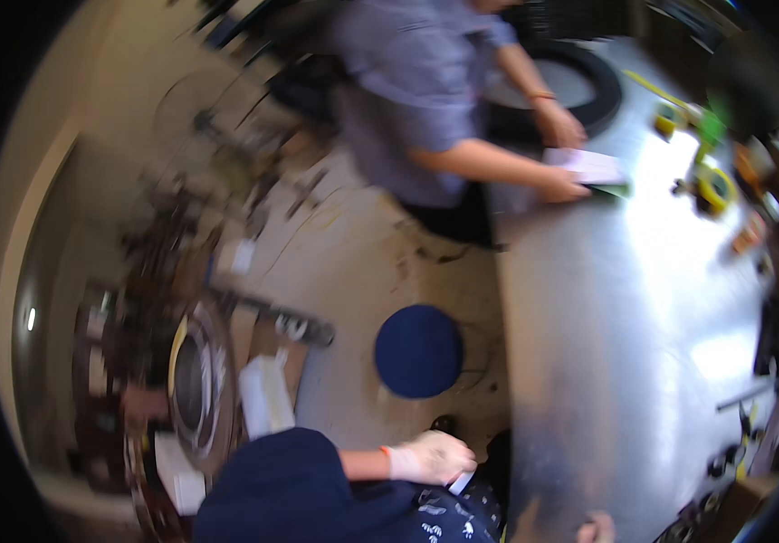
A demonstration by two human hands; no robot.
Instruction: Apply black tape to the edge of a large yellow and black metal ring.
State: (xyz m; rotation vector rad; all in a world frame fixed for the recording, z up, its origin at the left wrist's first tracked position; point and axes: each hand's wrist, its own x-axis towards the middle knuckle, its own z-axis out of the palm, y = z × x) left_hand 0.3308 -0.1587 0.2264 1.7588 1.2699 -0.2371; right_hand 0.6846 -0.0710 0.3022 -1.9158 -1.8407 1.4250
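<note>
My left hand (436, 457), in a pale glove with an orange cuff, is at the lower middle, in front of my dark patterned clothing. Its fingers are curled, and a small flat white piece (462, 482) sticks out below them; its kind is too blurred to make out. My right hand (596, 528) shows only in part at the bottom edge, over the metal table (588, 362). Its fingers are smeared and cut off by the frame, so I cannot tell what it holds, if anything.
Across the table's far left corner a person in a grey shirt (407, 109) holds white and green sheets (588, 167). A black tyre (602, 95) lies there. Yellow tape rolls (715, 188) sit far right. A blue round stool (418, 351) stands left of the table.
</note>
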